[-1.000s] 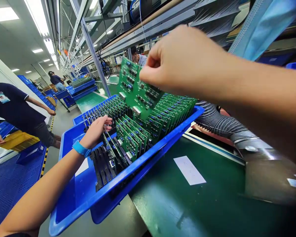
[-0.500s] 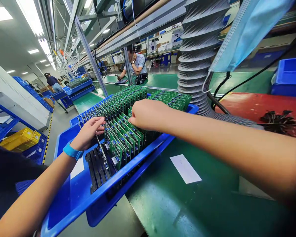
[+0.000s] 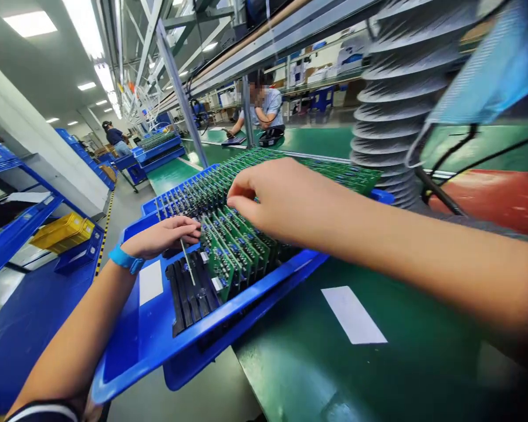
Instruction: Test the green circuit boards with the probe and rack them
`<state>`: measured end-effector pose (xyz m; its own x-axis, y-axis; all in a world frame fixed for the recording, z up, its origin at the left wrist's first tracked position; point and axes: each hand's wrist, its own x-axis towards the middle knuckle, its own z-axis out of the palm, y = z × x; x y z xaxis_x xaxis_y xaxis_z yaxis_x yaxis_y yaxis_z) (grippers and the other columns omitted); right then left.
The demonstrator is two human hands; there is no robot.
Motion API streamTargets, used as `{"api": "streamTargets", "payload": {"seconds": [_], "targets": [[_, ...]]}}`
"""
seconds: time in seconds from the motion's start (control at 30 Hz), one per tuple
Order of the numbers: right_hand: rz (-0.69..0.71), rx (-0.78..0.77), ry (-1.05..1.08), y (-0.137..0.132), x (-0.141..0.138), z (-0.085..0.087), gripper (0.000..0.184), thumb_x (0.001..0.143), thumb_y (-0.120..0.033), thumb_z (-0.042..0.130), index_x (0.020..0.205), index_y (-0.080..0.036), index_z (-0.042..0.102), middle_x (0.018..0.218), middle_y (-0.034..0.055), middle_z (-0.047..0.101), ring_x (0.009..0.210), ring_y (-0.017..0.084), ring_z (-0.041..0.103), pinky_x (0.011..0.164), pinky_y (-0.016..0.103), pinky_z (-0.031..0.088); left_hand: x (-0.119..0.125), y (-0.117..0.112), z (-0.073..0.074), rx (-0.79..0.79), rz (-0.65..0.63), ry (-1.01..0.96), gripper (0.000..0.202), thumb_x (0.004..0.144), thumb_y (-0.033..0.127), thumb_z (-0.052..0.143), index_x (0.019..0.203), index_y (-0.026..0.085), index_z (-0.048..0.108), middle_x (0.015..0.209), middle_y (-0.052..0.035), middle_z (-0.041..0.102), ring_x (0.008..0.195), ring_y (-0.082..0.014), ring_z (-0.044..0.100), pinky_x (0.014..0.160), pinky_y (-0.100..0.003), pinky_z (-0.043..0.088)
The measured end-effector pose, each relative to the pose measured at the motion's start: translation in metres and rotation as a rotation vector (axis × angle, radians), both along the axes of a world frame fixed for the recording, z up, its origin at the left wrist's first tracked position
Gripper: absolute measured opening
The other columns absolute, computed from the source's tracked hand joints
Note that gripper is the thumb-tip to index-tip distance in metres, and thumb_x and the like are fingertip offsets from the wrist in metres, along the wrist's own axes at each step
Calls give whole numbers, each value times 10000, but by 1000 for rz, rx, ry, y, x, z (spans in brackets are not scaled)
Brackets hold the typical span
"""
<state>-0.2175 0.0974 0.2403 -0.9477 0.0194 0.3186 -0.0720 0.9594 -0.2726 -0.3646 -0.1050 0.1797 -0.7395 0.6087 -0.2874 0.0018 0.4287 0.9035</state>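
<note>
Room: big bright factory floor, with blue shelving (image 3: pixel 13 225) and yellow bins (image 3: pixel 62 231) off to the left and a co-worker (image 3: pixel 266 105) sitting at a far bench.
Worktop: long green one (image 3: pixel 413 334) on the right, a white sheet of paper (image 3: pixel 353 315) lying on it, a fat ribbed grey duct (image 3: pixel 405 99) rising behind it and a blue face mask (image 3: pixel 488 64) hanging top right.
Crate: blue plastic crate (image 3: pixel 202 328) at the worktop's edge, long axis running away toward the far bench.
Boards: green circuit boards (image 3: pixel 229 258) stand on edge in tight rows inside the crate, in a black slotted rack (image 3: pixel 187 293). The rows stop short of the near end, where the rack's slots show.
Right hand: right hand (image 3: pixel 281 199) comes in low from the right, arm stretched across, directly over the middle of the rows.
Left hand: left hand (image 3: pixel 162 236), blue wristband (image 3: pixel 125 259) on the wrist, lies palm down at the rows' near left side. A thin metal pin (image 3: pixel 187 262) sits just below it, can't tell if held.
Fingers: right fingers (image 3: pixel 236 202) are bunched together right on the board tops; left fingers (image 3: pixel 189 230) lie together beside the boards. Can't tell if either is actually gripping.
</note>
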Motion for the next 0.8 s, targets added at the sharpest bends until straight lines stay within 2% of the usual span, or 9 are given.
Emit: {"api": "streamTargets", "payload": {"seconds": [0.1,0.23,0.4,0.57,0.63,0.7,0.8], "targets": [[120,-32,-161,-26,-2,-7,203,862,-265,568,975,-230,734,890,52,741,799,195,676,673,260,473,-2,-5,3,-18,-36,-24,325,725,323,789,967,149,661,919,-66,704,908,-197,659,764,-277,494],[79,181,-240,-50,-6,-19,201,841,-189,576,963,-173,736,918,123,721,856,233,680,652,266,477,-1,-7,4,-33,-43,-30,281,818,250,694,1082,170,646,961,-61,702,881,-173,652,631,-222,479],[78,306,-225,-60,-5,-21,202,859,-202,553,948,-154,729,960,141,666,848,231,672,647,266,488,3,-7,6,-55,-34,-15,291,874,175,584,1164,175,602,900,-47,676,737,-130,639,529,-188,447],[73,352,-229,-66,-3,-23,200,861,-185,552,973,-134,711,985,154,618,857,229,668,652,261,495,5,-9,4,-54,-20,46,390,866,184,546,1252,204,494,1081,-66,630,780,-127,634,508,-177,437],[54,349,-267,-67,-4,-24,191,868,-182,551,958,-127,710,983,155,613,843,223,670,640,253,492,4,-7,2,-54,-34,65,362,862,193,540,1222,201,508,1084,-67,626,799,-130,630,511,-176,439],[40,324,-277,-68,-6,-26,183,863,-159,555,961,-121,705,996,156,610,837,214,671,643,248,489,3,-6,0,-55,-59,72,286,855,217,555,1140,186,560,1007,-57,639,775,-130,625,512,-178,440],[12,204,-230,-68,-9,-27,193,842,-104,548,969,-114,693,978,146,622,802,196,669,636,238,481,2,-3,-1,-55,-82,86,188,847,306,595,978,171,607,855,-26,628,709,-121,607,504,-178,433]]}}
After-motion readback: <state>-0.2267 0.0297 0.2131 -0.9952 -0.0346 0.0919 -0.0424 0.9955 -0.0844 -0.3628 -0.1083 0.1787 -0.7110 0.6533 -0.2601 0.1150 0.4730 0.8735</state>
